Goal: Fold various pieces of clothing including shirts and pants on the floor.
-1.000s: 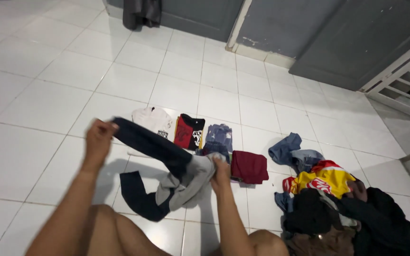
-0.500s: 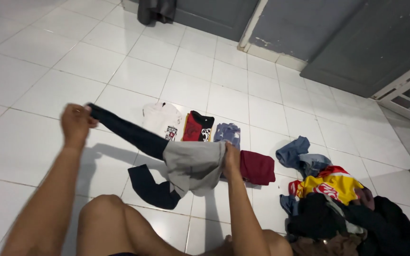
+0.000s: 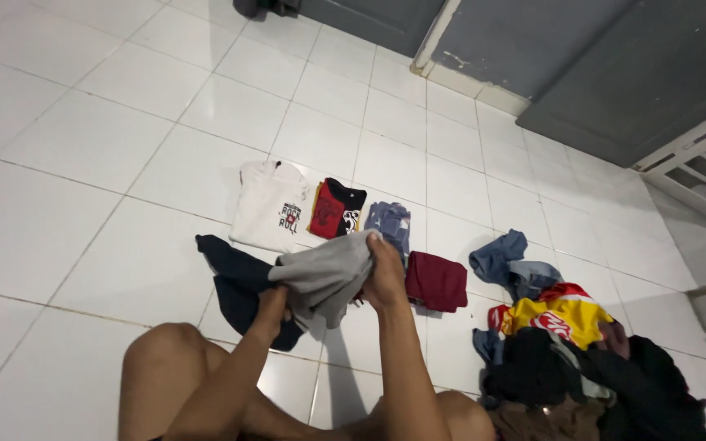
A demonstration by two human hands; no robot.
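Grey-and-navy garment (image 3: 320, 273) bunched between both hands, top edge pinched in right hand (image 3: 386, 273), underside clutched by left hand (image 3: 273, 304), navy sleeves trailed on floor (image 3: 108, 155)

No packages, signs or screens appear anywhere in the frame. The nearest thing to a label is printing on clothes: a small dark print block on the folded white shirt (image 3: 270, 206) at centre, and a pale graphic on the red-and-black shirt (image 3: 337, 209) beside it.
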